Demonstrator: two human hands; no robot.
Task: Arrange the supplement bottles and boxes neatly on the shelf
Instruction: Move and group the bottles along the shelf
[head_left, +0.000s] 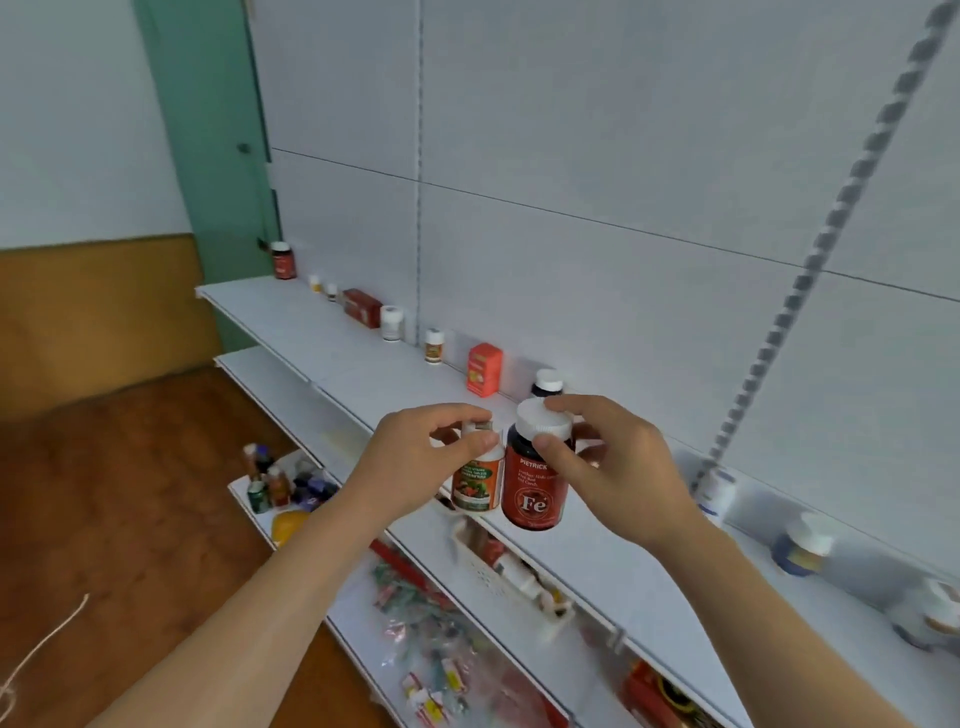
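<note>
The left hand (431, 452) pinches the cap of a small orange-labelled bottle (475, 480), and the right hand (608, 457) grips the white cap of a larger red bottle (535, 483) marked "Fe". Both bottles are upright, side by side and nearly touching, held at the front edge of the shelf (322, 338); whether their bases already rest on it I cannot tell.

To do this step well, each bottle should probably be carried to the back edge of the shelf, where the others stand in a spaced row: an orange box (484, 370), a dark bottle with a white cap (546, 383) just behind the right hand, a red box (362, 307) and several small bottles toward the far left corner. Setting them down flat, labels facing forward and a gap apart from their neighbours, would keep the row even. Held only by the caps, the bottles could swing or slip, so a slow lowering seems wise.

On the lower shelf, a white basket (483, 569) holds assorted small packets, and a white tray (244, 491) at the left end holds a cluster of little bottles. Clear bags of sachets (421, 623) lie beside them.
</note>
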